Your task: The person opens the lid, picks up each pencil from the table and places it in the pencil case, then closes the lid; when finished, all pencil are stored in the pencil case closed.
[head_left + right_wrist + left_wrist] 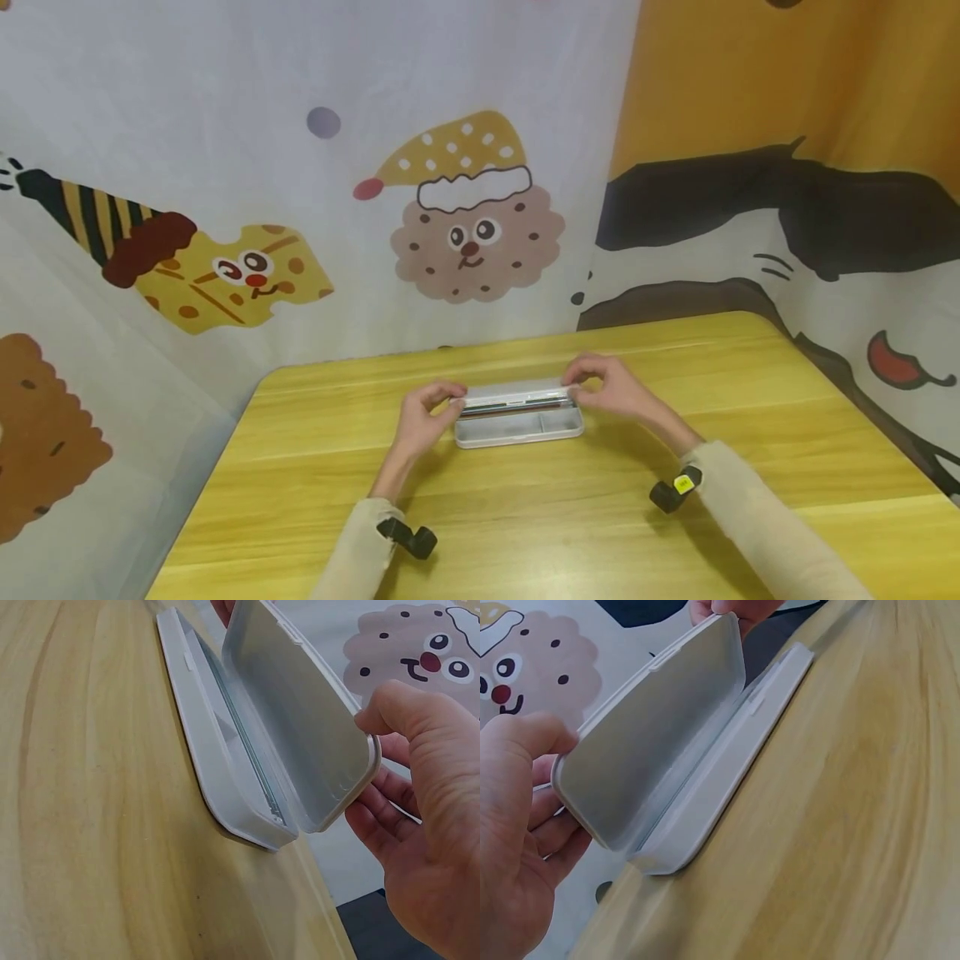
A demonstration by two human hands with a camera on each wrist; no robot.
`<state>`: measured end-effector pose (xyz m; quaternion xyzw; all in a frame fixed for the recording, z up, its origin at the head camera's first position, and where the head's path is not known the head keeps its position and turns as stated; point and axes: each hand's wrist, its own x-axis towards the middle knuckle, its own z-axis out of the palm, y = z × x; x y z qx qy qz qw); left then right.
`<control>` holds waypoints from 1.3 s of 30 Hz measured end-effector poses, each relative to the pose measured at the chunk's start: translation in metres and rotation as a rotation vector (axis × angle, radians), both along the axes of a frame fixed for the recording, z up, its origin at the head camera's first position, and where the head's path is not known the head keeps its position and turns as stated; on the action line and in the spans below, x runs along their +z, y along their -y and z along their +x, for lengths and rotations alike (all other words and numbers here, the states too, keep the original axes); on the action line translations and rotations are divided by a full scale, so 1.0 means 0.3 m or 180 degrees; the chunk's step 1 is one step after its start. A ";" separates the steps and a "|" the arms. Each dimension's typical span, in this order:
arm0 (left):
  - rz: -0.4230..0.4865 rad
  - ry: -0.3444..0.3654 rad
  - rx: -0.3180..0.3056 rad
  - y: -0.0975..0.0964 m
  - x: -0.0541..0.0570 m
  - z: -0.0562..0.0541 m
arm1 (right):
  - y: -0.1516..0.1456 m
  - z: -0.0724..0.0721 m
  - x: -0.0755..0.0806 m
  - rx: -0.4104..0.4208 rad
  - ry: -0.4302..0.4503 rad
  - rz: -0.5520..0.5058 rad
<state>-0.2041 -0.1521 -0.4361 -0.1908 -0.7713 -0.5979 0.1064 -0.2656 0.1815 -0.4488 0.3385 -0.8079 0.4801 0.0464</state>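
Note:
A white pencil case (498, 429) lies on the wooden table with its hinged lid (660, 727) raised. Inside the base, dark slender sticks like pencils (517, 407) lie along the hinge side, and a divider marks off a small compartment at the right. My left hand (422, 419) pinches the left end of the lid, thumb on the inner face and fingers behind it. At the other end, my right hand (611, 389) pinches the lid the same way, its thumb (390, 709) at the corner edge.
The yellow wooden table (525, 517) has rounded far corners. Behind it hangs a curtain (465, 67) printed with cartoon food figures, close to the table's far edge. Black wrist cameras (408, 537) are strapped over both beige sleeves (765, 517).

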 end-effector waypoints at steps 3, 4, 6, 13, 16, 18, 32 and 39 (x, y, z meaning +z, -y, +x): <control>-0.0030 -0.0007 -0.0074 0.006 -0.007 0.003 | 0.001 0.003 -0.005 0.0024 -0.0061 0.0074; -0.0051 -0.0026 -0.0089 0.008 -0.011 0.003 | 0.001 0.004 -0.007 0.0027 -0.0099 0.0112; -0.0117 -0.0085 -0.0099 0.013 -0.029 -0.002 | 0.003 0.009 -0.008 0.0058 -0.0218 0.0185; -0.0426 -0.0429 -0.0072 0.038 -0.136 -0.041 | 0.011 0.029 -0.018 0.0018 -0.0488 0.0419; -0.0512 -0.0472 -0.0082 0.046 -0.150 -0.042 | 0.012 0.034 -0.026 0.0020 -0.0582 0.0483; -0.0551 -0.0506 -0.0097 0.050 -0.151 -0.040 | 0.012 0.039 -0.030 0.0031 -0.0633 0.0510; -0.0767 -0.0770 -0.0155 0.052 -0.187 -0.037 | 0.022 0.077 -0.047 -0.0044 -0.0735 0.0731; -0.0834 -0.0842 -0.0147 0.057 -0.193 -0.031 | 0.023 0.079 -0.073 -0.0080 -0.0849 0.0689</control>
